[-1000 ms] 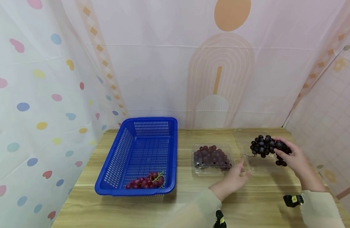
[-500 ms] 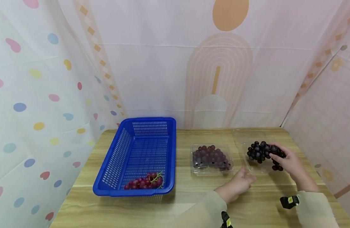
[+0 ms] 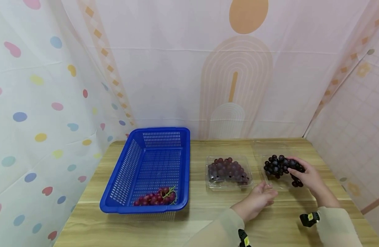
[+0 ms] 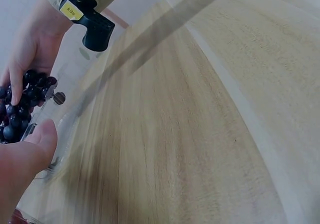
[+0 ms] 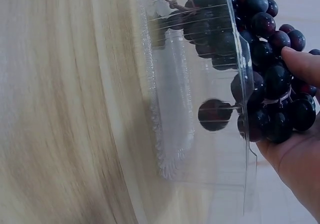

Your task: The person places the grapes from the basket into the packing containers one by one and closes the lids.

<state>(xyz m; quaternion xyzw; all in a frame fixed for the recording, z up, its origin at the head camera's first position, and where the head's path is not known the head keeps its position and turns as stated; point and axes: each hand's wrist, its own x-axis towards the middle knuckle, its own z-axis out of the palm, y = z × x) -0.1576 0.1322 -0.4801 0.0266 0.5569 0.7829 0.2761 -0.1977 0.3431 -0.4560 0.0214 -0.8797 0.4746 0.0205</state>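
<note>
Grapes, dark, at lower right of frame, pinched between right hand's thumb and fingers, partly inside clear container; left hand beside container's edge, finger grip unclear.

Right wrist view: dark grapes partly hide right hand. Left wrist view's edge crops left hand.

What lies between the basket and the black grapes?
From the basket rightward, the head view shows bare table, a clear box of red grapes, then the left side of a second clear box. The left hand sits nearer the camera.
</note>
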